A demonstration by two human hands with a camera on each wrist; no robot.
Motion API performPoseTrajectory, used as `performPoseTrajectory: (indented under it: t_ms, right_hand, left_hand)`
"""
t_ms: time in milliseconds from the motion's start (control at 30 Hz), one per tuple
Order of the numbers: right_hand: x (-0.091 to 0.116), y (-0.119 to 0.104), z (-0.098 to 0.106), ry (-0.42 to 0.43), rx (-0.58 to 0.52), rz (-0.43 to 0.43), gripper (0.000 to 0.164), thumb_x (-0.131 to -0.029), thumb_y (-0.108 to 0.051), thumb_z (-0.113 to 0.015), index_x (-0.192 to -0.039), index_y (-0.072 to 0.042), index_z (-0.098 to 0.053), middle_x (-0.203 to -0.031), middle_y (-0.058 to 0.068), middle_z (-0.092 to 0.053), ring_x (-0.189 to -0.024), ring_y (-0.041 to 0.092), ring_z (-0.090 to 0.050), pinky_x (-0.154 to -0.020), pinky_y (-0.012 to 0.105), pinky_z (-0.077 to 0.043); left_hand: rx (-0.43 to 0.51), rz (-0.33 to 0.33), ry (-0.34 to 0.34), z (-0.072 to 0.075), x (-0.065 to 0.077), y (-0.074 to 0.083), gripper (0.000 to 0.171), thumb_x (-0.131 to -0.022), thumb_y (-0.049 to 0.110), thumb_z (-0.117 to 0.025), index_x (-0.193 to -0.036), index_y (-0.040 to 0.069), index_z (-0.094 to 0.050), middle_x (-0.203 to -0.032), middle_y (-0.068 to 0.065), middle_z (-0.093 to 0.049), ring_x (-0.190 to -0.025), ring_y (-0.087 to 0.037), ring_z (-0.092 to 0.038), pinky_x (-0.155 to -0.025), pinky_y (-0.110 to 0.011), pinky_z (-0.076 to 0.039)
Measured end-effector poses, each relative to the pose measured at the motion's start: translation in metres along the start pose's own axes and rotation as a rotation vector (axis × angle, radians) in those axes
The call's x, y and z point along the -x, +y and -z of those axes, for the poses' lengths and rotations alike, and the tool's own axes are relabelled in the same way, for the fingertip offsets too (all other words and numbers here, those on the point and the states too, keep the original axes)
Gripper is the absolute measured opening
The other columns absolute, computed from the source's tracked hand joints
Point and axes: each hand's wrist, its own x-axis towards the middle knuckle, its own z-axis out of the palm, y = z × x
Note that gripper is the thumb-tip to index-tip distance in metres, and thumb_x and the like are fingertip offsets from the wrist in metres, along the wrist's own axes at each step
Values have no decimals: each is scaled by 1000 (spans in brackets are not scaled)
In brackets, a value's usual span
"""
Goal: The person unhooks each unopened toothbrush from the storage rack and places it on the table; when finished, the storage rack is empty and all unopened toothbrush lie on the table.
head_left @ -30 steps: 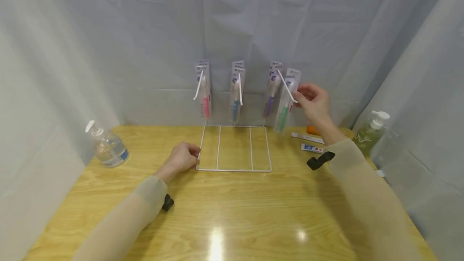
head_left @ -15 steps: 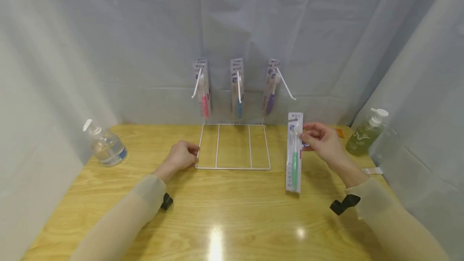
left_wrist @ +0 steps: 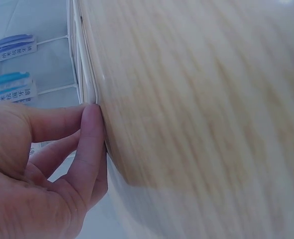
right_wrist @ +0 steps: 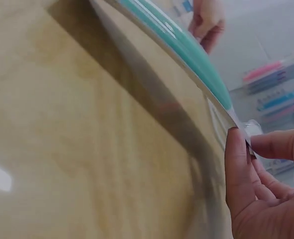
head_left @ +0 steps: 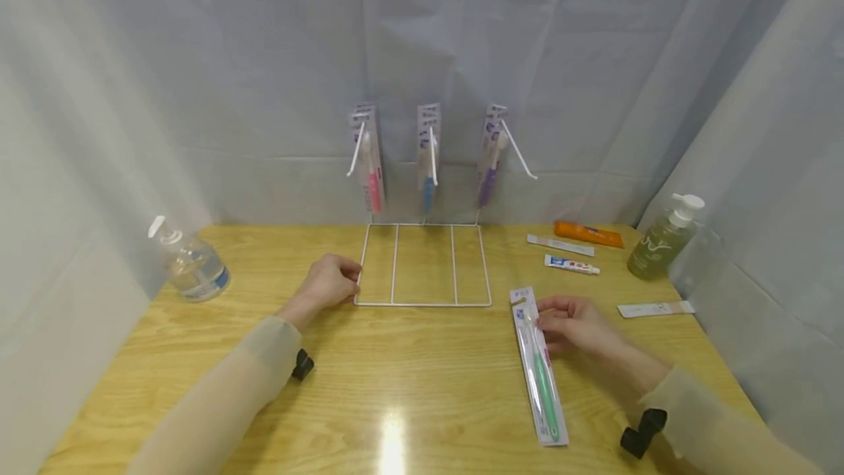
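Observation:
My left hand (head_left: 325,282) pinches the left side of a white wire display rack (head_left: 435,305) standing at the table's back. Thumb and finger meet on the wire in the left wrist view. Between thumb and fingers of my right hand (head_left: 580,330) is a packaged green toothbrush (head_left: 543,387), gripped near the top of its card and slanting towards me. Its shadow falls on the table in the right wrist view. Packaged toothbrushes in pink (head_left: 374,193), blue (head_left: 428,195) and purple (head_left: 489,185) hang from the rack's three hooks.
Back right lie an orange tube (head_left: 588,234), a slim white packet (head_left: 560,245) and a small toothpaste tube (head_left: 571,264). Another slim packet (head_left: 655,309) lies by the green pump bottle (head_left: 662,246). A clear pump bottle (head_left: 198,270) stands at left. Grey curtains (head_left: 283,79) enclose the table.
My right hand has taken the green toothbrush pack off the right hook and brought it down and towards me, low over the table. The left hand stays on the rack.

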Motion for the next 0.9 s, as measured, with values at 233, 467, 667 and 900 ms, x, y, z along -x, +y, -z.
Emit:
performPoseTrajectory:
  t_ms: [233,467,667,900]
  right_hand:
    - [6,13,-9,-2,-20,-67,43,-102,-2,-72,-140,14,-61,-93,-3,-83,-82,10,-78,-69,24,-70]
    - [11,15,-15,97,52,-66,48,-97,-1,-76,-139,18,-63,-88,-3,-82,-75,7,-75,-65,21,-68]
    - [10,11,-17,145,138,-66,39,-96,0,-79,-131,15,-70,-83,-1,-80,-69,7,-71,-61,21,-65]
    - [5,-8,-6,129,373,4,29,-99,-11,-78,-119,11,-77,-83,6,-82,-69,12,-75,-61,27,-68]
  left_hand:
    - [1,5,-6,0,-1,1,51,-94,-8,-73,-144,-9,-69,-118,-20,-74,-89,-16,-71,-75,-22,-69]
    - [0,3,-7,1,-1,1,50,-94,-8,-73,-143,-9,-70,-115,-18,-74,-85,-14,-70,-73,-21,-68]
    - [-5,-1,-5,2,0,1,50,-94,-7,-73,-143,-9,-70,-115,-19,-74,-85,-15,-71,-73,-20,-68]
    - [4,6,-8,2,-1,1,51,-94,-7,-73,-144,-9,-69,-116,-19,-74,-86,-15,-71,-75,-22,-69]
